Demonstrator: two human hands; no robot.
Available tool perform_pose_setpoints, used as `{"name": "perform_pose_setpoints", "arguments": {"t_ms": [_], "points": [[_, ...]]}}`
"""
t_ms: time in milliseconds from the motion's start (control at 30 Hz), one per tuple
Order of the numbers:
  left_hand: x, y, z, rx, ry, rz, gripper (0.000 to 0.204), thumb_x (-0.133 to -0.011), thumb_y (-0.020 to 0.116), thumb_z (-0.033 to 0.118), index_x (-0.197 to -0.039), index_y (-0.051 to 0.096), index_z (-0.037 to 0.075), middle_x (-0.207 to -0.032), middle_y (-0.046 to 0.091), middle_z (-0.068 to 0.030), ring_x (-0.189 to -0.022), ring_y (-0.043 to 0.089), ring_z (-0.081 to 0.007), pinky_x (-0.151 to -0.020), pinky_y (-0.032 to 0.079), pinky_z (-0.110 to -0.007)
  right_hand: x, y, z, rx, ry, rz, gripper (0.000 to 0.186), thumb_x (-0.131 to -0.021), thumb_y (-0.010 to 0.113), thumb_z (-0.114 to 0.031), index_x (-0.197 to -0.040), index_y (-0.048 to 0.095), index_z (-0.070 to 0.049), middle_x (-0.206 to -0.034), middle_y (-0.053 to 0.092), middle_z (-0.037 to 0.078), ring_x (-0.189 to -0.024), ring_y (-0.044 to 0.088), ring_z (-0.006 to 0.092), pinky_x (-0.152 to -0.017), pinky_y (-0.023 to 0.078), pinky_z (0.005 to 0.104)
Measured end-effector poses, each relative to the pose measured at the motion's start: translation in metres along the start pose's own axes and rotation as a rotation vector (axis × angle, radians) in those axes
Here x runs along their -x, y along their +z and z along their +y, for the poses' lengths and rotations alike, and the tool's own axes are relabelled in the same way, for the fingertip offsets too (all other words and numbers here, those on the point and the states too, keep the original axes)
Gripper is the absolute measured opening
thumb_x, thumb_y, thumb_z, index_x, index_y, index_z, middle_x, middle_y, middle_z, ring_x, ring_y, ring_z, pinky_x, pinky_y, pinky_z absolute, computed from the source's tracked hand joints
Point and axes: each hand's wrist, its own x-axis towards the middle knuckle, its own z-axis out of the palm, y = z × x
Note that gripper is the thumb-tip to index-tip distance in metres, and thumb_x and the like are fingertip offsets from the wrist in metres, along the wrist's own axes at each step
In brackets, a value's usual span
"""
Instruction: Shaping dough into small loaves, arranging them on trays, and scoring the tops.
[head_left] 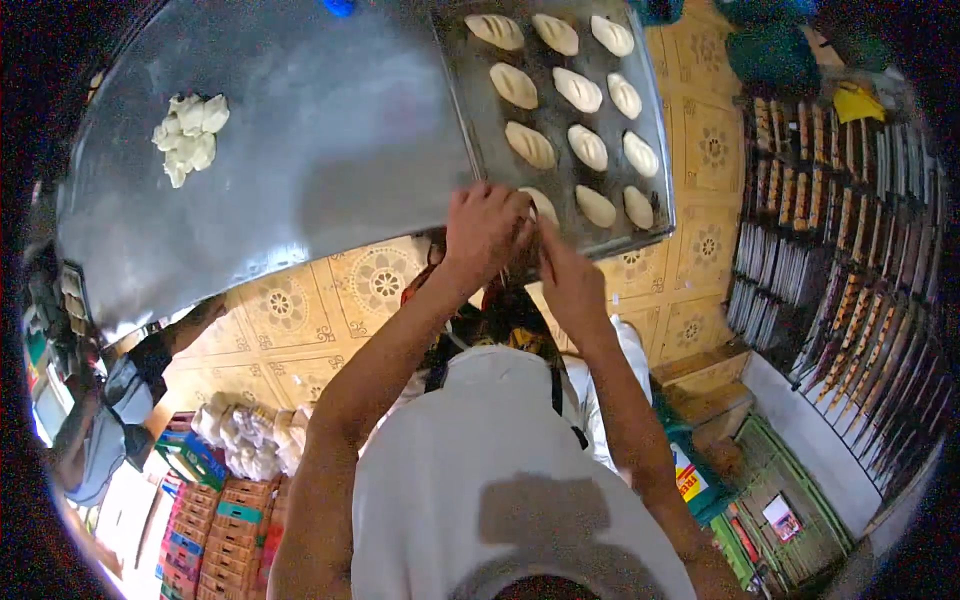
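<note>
A dark baking tray (668,215) lies at the right end of the metal table, holding several pale oval dough pieces in rows. Many, such as one dough piece (578,90), have cuts on top. My left hand (487,232) is at the tray's near left corner, fingers curled and closed. Close against it is my right hand (570,285), with its fingers pinched together near the left fingertips. Whatever lies between them is too small and dark to make out. Just beyond my hands is a partly hidden dough piece (541,206).
A lumpy heap of dough (190,138) sits on the metal table (350,90), far left. Racks of long trays (840,250) stand at right. Stacked crates (230,530) and filled plastic bags (250,440) are low left. Another person (105,420) is at the left edge.
</note>
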Motion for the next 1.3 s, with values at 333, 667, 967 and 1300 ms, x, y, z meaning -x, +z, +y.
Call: {"name": "perform_pose_setpoints", "arguments": {"t_ms": [333, 667, 967, 1300], "points": [[0.01, -0.001, 0.012, 0.056, 0.059, 0.064, 0.043, -0.086, 0.076, 0.028, -0.125, 0.066, 0.014, -0.119, 0.065, -0.0073, -0.112, 0.058, -0.0307, -0.096, 0.044, -0.048, -0.015, -0.001, 0.005, 0.079, -0.08, 0.091, 0.06, -0.101, 0.06, -0.012, -0.159, 0.044, -0.017, -0.093, 0.069, 0.027, -0.083, 0.068, 0.0463, -0.072, 0.053, 0.0533], [-0.001, 0.005, 0.033, 0.019, -0.021, 0.091, 0.042, -0.084, 0.075, 0.026, -0.123, 0.066, 0.015, -0.115, 0.064, -0.0058, -0.11, 0.057, -0.031, -0.095, 0.043, -0.048, -0.009, -0.002, 0.032, -0.005, -0.086, 0.094, 0.061, -0.1, 0.061, -0.012, -0.159, 0.044, -0.017, -0.09, 0.068, 0.028, -0.082, 0.068, 0.0469, -0.072, 0.053, 0.0532], [-0.028, 0.018, 0.073, 0.065, 0.043, 0.21, 0.04, -0.08, 0.077, 0.025, -0.119, 0.069, 0.016, -0.115, 0.065, -0.0041, -0.11, 0.057, -0.0302, -0.094, 0.043, -0.048, -0.002, -0.062, 0.07, 0.054, -0.089, 0.121, 0.06, -0.1, 0.061, -0.013, -0.158, 0.045, -0.017, -0.092, 0.069, 0.027, -0.084, 0.069, 0.044, -0.073, 0.054, 0.0513], [-0.048, 0.042, 0.089, 0.047, 0.005, 0.08, 0.045, -0.08, 0.079, 0.027, -0.122, 0.069, 0.015, -0.119, 0.066, -0.0049, -0.113, 0.057, -0.0319, -0.096, 0.042, -0.05, 0.006, -0.076, 0.097, 0.035, 0.043, -0.088, 0.059, -0.102, 0.059, -0.013, -0.159, 0.044, -0.017, -0.093, 0.069, 0.027, -0.085, 0.07, 0.0433, -0.075, 0.054, 0.0498]]}}
